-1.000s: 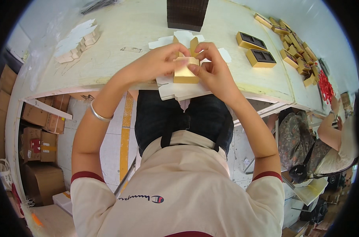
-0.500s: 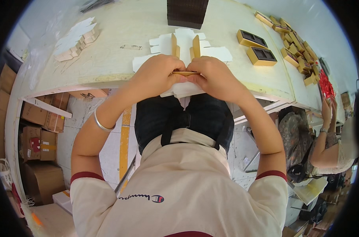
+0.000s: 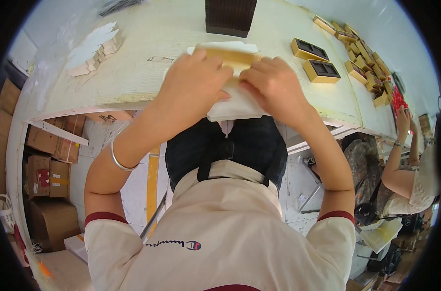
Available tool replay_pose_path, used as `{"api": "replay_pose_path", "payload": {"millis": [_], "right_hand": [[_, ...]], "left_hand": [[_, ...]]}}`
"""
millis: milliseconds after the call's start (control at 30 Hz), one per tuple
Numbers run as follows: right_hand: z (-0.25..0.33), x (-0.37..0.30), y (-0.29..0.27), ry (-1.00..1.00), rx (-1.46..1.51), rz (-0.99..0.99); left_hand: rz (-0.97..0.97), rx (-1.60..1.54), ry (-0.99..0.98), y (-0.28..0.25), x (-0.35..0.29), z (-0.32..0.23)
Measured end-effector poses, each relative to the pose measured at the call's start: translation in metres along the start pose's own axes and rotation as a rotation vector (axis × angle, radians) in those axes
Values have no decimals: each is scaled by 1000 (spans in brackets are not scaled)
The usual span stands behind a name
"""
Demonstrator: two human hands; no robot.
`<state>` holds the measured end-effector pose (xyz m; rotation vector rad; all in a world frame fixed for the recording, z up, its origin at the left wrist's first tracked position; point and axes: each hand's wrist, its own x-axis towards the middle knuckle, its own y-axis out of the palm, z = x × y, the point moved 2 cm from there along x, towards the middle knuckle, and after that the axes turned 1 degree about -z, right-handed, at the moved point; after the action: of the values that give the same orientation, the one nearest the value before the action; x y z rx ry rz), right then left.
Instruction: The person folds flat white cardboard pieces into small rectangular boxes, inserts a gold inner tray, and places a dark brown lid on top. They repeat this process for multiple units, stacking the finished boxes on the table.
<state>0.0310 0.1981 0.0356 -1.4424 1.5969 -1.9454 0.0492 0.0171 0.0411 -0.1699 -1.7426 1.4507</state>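
Note:
Between my hands is a gold paperboard box (image 3: 232, 59), partly folded and slightly smeared by motion. My left hand (image 3: 196, 80) curls over its left end, the thumb pointing inward. At the right end, my right hand (image 3: 274, 83) grips it with bent fingers; its fingertips are partly hidden. White flat carton blanks (image 3: 237, 104) lie under both hands, with their near edge reaching the table's front. Beyond the box stands a stack of dark brown trays (image 3: 230, 18).
More white blanks (image 3: 93, 51) are piled at the left. Two gold boxes with dark inserts (image 3: 322, 71) sit on the right, and a heap of gold boxes (image 3: 368, 60) lies farther off. A co-worker's hand (image 3: 404, 119) is by red material (image 3: 399, 99) at far right.
The flat blank with two raised gold sides has been folded into a more box-like form. Both hands have moved apart and slightly away from my body.

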Motion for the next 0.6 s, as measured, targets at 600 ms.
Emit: {"api": "replay_pose_path", "payload": {"millis": [600], "right_hand": [[-25,-8,8,-27,458,141]], "left_hand": [[122,-428,113,19,-8,37]]}}
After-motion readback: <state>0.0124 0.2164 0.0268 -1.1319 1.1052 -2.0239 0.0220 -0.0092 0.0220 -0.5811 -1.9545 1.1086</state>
